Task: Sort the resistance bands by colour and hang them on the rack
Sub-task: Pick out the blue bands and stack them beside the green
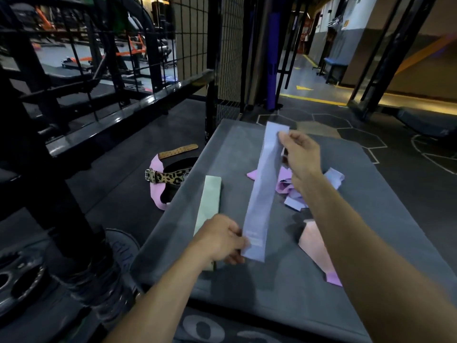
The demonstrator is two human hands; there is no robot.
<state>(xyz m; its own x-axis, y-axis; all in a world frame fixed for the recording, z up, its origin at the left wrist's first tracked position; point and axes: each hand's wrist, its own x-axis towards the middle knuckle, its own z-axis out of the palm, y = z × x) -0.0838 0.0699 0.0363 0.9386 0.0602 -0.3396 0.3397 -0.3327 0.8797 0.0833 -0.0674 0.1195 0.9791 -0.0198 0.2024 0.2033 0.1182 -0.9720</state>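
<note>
Green band (209, 201) flat along the mat's (309, 288) left edge, beside the left hand (220, 240). Left hand pinching the near end of the lilac band (263, 191); long axis running away toward the far edge, stretched between both hands above the mat. Right hand (300, 151) pinching the far end. Unsorted pile (286, 186) of pink and lilac bands just right, under the right forearm. Probably straightening before hanging; rack not clearly identifiable.
</note>
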